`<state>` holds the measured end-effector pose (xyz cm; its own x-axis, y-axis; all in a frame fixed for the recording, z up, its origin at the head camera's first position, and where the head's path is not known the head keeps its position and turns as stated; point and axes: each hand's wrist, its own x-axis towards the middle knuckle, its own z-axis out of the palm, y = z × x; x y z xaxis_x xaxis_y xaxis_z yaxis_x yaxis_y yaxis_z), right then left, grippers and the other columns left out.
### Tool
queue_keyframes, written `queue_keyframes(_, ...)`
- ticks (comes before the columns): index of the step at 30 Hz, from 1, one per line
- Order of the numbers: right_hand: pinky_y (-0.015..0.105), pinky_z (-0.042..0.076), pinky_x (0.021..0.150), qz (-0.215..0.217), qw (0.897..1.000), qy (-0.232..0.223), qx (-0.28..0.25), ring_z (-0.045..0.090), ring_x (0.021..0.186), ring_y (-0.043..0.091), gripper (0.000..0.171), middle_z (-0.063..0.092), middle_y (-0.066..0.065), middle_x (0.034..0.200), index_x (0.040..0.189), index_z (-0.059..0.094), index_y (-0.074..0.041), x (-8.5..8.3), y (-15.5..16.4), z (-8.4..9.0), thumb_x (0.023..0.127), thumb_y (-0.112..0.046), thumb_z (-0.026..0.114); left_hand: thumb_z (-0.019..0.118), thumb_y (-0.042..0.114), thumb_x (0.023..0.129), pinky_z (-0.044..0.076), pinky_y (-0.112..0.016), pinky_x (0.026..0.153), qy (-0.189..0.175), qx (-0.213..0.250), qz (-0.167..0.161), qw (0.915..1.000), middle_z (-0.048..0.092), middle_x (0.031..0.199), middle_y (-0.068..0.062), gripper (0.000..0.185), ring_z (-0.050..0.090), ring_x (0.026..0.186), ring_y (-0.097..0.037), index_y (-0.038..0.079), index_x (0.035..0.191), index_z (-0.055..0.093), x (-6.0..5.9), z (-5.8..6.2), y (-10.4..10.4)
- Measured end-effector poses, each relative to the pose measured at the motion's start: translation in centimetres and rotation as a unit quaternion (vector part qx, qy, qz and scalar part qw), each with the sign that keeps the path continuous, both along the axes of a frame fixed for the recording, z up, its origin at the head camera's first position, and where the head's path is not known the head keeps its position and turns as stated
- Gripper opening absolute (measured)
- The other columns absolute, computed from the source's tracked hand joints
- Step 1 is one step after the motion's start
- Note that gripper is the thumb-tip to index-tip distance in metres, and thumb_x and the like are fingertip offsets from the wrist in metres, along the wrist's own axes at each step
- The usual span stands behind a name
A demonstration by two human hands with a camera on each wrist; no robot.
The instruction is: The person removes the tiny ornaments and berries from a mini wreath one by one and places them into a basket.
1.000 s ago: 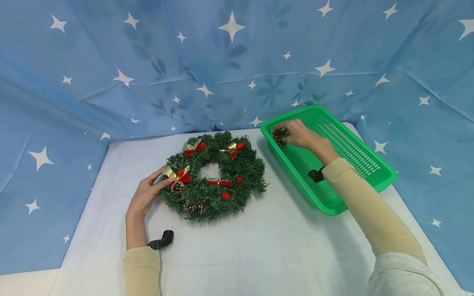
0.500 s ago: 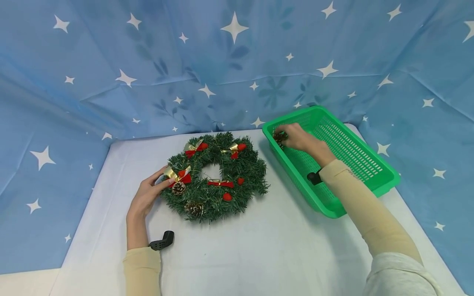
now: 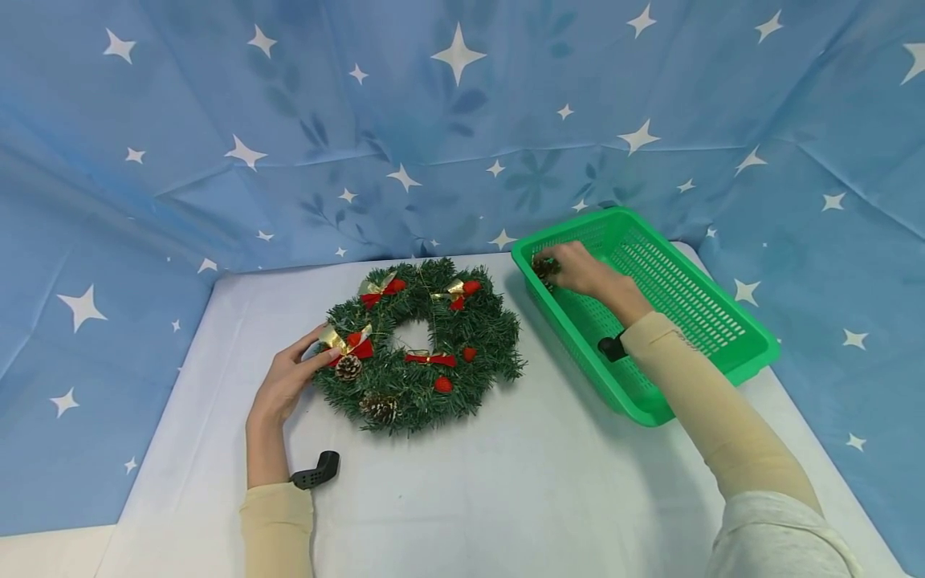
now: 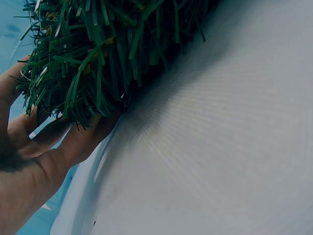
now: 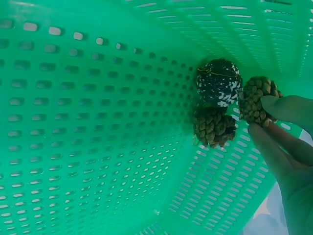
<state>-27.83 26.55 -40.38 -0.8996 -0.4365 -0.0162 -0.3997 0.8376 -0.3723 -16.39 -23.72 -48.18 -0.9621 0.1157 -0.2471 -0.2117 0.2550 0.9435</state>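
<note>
A green artificial wreath [image 3: 491, 337] with red-and-gold bows, red berries and pine cones lies on the table. My left hand [image 3: 280, 384] grips its left edge, thumb on top by a bow [image 3: 352, 347] and a small pine cone [image 3: 348, 368]; in the left wrist view the fingers [image 4: 80, 142] curl in beneath the greenery. Inside the green basket [image 3: 679, 293], my right hand [image 3: 584, 269] pinches a brown pine cone [image 5: 255, 100] between thumb and fingers. Right beside it in the basket's corner sit another pine cone [image 5: 215, 128] and a dark, white-flecked one [image 5: 219, 81].
The basket stands slanted at the table's back right, its perforated walls rising around the right hand. A white cloth [image 3: 462, 498] covers the table. Blue star-patterned fabric [image 3: 455, 120] hangs close behind and along both sides.
The head view has shifted slightly. Both hands stay nearly where they were, the left at the wreath and the right among the pine cones in the basket.
</note>
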Motion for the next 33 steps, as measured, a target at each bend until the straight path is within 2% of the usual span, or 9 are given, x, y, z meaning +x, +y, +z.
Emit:
queue_keyframes(3, 0.044, 0.058, 0.074, 0.000, 1.000, 0.002, -0.005, 0.069, 0.086, 0.039, 0.045, 0.065, 0.031, 0.129, 0.133, 0.064, 0.007, 0.1, 0.0, 0.1, 0.089, 0.009, 0.071, 0.071, 0.044, 0.097, 0.029, -0.032, 0.058, -0.003, 0.000, 0.002, 1.0000, 0.016, 0.173, -0.007, 0.080, 0.025, 0.061, -0.017, 0.022, 0.164, 0.032, 0.0, -0.1, -0.1)
queue_keyframes(4, 0.045, 0.059, 0.075, 0.002, 1.000, 0.005, -0.006, 0.070, 0.089, 0.041, 0.045, 0.065, 0.031, 0.129, 0.133, 0.064, 0.007, 0.1, 0.0, 0.2, 0.089, 0.009, 0.071, 0.071, 0.043, 0.098, 0.038, -0.031, 0.064, -0.004, 0.005, 0.001, 1.0000, 0.015, 0.173, -0.006, 0.080, 0.040, 0.069, -0.018, 0.022, 0.164, 0.031, 0.0, -0.1, -0.1)
queue_keyframes(6, 0.046, 0.060, 0.075, 0.005, 1.000, 0.007, -0.008, 0.071, 0.089, 0.042, 0.045, 0.065, 0.032, 0.129, 0.133, 0.064, 0.008, 0.1, -0.1, 0.3, 0.088, 0.009, 0.070, 0.071, 0.042, 0.098, 0.049, -0.035, 0.089, -0.005, 0.014, -0.001, 0.9999, 0.013, 0.173, -0.005, 0.081, 0.056, 0.118, -0.026, 0.021, 0.164, 0.031, 0.0, -0.1, -0.1)
queue_keyframes(8, 0.046, 0.060, 0.076, 0.007, 1.000, 0.014, -0.008, 0.071, 0.095, 0.041, 0.044, 0.066, 0.031, 0.128, 0.132, 0.065, 0.007, 0.2, -0.1, 0.5, 0.088, 0.009, 0.070, 0.072, 0.040, 0.098, 0.038, -0.047, 0.116, -0.004, 0.025, -0.002, 0.9997, 0.012, 0.174, -0.005, 0.081, 0.017, 0.157, -0.033, 0.019, 0.164, 0.030, 0.0, -0.1, -0.2)
queue_keyframes(10, 0.047, 0.060, 0.079, 0.010, 1.000, 0.020, -0.008, 0.071, 0.099, 0.042, 0.043, 0.066, 0.030, 0.128, 0.130, 0.066, 0.007, 0.3, -0.1, 0.6, 0.088, 0.009, 0.071, 0.072, 0.039, 0.098, 0.020, -0.055, 0.126, -0.003, 0.031, -0.003, 0.9995, 0.011, 0.174, -0.005, 0.082, -0.002, 0.160, -0.032, 0.018, 0.164, 0.029, -0.1, -0.2, -0.2)
queue_keyframes(19, 0.054, 0.056, 0.096, 0.021, 0.999, 0.048, -0.016, 0.067, 0.114, 0.043, 0.033, 0.070, 0.026, 0.124, 0.124, 0.070, 0.007, 0.6, -0.2, 1.3, 0.091, 0.005, 0.072, 0.072, 0.041, 0.098, 0.021, -0.053, 0.124, 0.005, 0.022, -0.006, 0.9997, 0.011, 0.174, -0.005, 0.082, -0.003, 0.160, -0.032, 0.018, 0.164, 0.030, -0.2, -0.2, -0.2)
queue_keyframes(24, 0.053, 0.057, 0.094, 0.030, 0.997, 0.066, -0.015, 0.069, 0.111, 0.042, 0.032, 0.071, 0.026, 0.121, 0.123, 0.070, 0.008, 0.8, -0.5, 1.8, 0.091, 0.002, 0.072, 0.072, 0.042, 0.098, 0.032, -0.046, 0.112, 0.001, 0.012, -0.006, 0.9999, 0.011, 0.174, -0.004, 0.081, -0.002, 0.160, -0.032, 0.020, 0.164, 0.030, -0.2, -0.1, -0.1)
queue_keyframes(29, 0.052, 0.057, 0.091, 0.037, 0.996, 0.078, -0.014, 0.069, 0.107, 0.041, 0.031, 0.071, 0.025, 0.120, 0.122, 0.071, 0.007, 1.2, -0.8, 2.3, 0.092, 0.001, 0.073, 0.071, 0.040, 0.098, 0.023, -0.053, 0.123, 0.002, 0.017, -0.008, 0.9998, 0.010, 0.174, -0.006, 0.081, -0.002, 0.160, -0.033, 0.020, 0.164, 0.030, -0.1, 0.0, -0.1)
queue_keyframes(33, 0.052, 0.058, 0.090, 0.040, 0.996, 0.081, -0.016, 0.069, 0.106, 0.041, 0.031, 0.071, 0.024, 0.119, 0.121, 0.071, 0.006, 1.6, -1.2, 2.7, 0.091, 0.001, 0.074, 0.071, 0.041, 0.098, 0.031, -0.054, 0.117, 0.001, 0.017, -0.006, 0.9998, 0.010, 0.174, -0.005, 0.082, 0.002, 0.160, -0.034, 0.020, 0.164, 0.029, -0.1, -0.1, -0.2)
